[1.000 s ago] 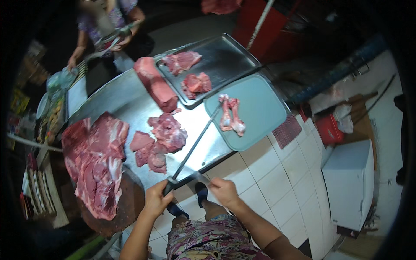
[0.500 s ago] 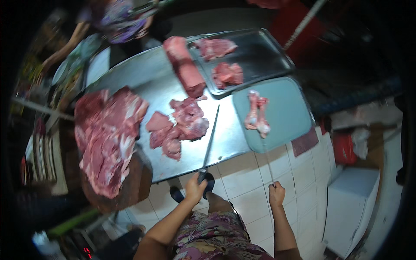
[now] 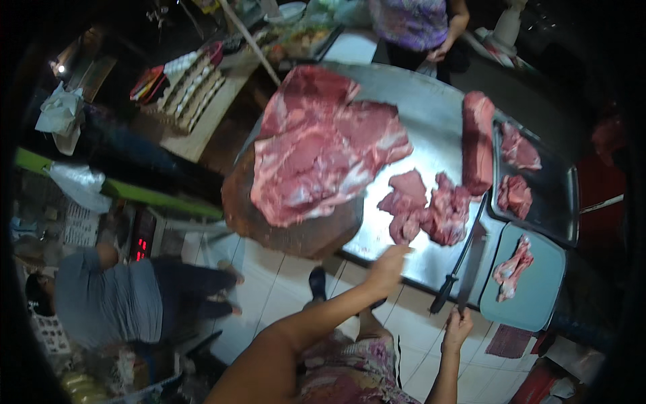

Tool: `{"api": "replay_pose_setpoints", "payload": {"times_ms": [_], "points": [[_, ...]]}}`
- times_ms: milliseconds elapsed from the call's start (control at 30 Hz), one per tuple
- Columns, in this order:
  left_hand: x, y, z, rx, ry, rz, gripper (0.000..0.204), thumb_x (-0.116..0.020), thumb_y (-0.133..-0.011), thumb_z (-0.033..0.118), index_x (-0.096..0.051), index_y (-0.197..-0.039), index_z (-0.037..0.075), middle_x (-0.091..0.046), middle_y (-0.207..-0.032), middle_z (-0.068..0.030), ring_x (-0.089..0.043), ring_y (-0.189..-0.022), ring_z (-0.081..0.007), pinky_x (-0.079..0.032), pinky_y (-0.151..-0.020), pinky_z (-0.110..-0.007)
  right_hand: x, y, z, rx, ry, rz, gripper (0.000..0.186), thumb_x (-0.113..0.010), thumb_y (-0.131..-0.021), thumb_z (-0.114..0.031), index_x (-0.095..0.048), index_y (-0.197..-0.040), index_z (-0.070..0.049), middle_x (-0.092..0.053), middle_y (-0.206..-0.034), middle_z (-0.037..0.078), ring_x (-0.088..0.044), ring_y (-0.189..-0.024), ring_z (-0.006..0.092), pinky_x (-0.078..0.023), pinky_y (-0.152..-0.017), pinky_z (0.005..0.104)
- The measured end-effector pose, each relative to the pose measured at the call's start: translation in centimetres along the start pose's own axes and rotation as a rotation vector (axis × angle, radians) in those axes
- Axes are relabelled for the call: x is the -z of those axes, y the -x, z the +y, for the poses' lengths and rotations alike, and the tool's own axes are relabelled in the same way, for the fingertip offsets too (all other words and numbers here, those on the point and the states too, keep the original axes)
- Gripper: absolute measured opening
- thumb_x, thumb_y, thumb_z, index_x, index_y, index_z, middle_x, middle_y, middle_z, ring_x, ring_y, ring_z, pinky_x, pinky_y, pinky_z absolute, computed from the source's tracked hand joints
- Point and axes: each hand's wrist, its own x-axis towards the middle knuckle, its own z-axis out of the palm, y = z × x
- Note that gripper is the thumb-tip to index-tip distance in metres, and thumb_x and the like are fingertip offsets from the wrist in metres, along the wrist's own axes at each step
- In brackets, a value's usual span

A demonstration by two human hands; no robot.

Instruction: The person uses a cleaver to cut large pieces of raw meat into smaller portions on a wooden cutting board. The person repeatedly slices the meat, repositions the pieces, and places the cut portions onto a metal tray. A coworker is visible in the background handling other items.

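My right hand (image 3: pixel 457 328) is closed round the handle of a long knife (image 3: pixel 474 259), its blade pointing away from me over the table's near edge. Just left of the blade lies a sharpening steel (image 3: pixel 444 293), its dark handle jutting over the edge. My left hand (image 3: pixel 389 268), blurred by motion, is over the near edge of the metal table, closest to the small meat cuts (image 3: pixel 407 192); its fingers are too smeared to read. A lumpy piece of meat (image 3: pixel 449 210) lies beside those cuts. Further left, a large slab of raw meat (image 3: pixel 316 161) rests partly on a round wooden block (image 3: pixel 296 239).
A long meat roll (image 3: pixel 478 145) lies beside a dark metal tray (image 3: pixel 562 215) holding two meat pieces. Bones (image 3: pixel 513 269) lie on a blue-green tray (image 3: pixel 545 306). One person (image 3: pixel 414 27) stands across the table; another person (image 3: pixel 114 296) is at lower left, near egg trays (image 3: pixel 192 94).
My view has swung left. My left hand has let go of the sharpening steel, now lying on the table, and moved left. The knife stays in my right hand.
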Motion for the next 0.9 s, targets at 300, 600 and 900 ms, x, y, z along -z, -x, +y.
{"api": "replay_pose_setpoints", "payload": {"times_ms": [300,600,900], "points": [[29.7,-4.8,-12.7,0.43,-0.551,0.535,0.045,-0.063,-0.086,0.017,-0.054,-0.128,0.001,-0.053,-0.129,-0.0232,-0.046,-0.121,-0.0401,-0.035,-0.106,-0.047,-16.7,2.9,-9.4,0.214,0.228,-0.186,0.024,-0.066,-0.084,-0.017,-0.059,-0.076,0.004,-0.055,-0.057,0.017,-0.053,-0.053,0.0209,-0.043,-0.054,0.038],[30.2,-7.2,-15.3,0.183,-0.766,0.056,0.055,-0.059,-0.089,0.037,-0.05,-0.137,0.012,-0.047,-0.143,-0.0136,-0.034,-0.137,-0.038,-0.028,-0.111,-0.055,-26.1,10.8,-8.1,0.153,0.182,-0.075,0.026,-0.055,-0.089,-0.018,-0.054,-0.071,0.001,-0.053,-0.051,0.007,-0.05,-0.041,0.015,-0.037,-0.039,0.032],[41.7,-23.8,-15.4,0.235,-0.406,0.012,0.022,-0.06,-0.08,0.025,-0.069,-0.081,0.005,-0.067,-0.077,-0.0201,-0.067,-0.07,-0.0351,-0.051,-0.066,-0.044,-24.5,5.6,-7.4,0.079,0.43,0.227,0.029,-0.055,-0.085,-0.02,-0.056,-0.071,0.005,-0.056,-0.056,0.022,-0.055,-0.049,0.0366,-0.045,-0.053,0.0463]]}}
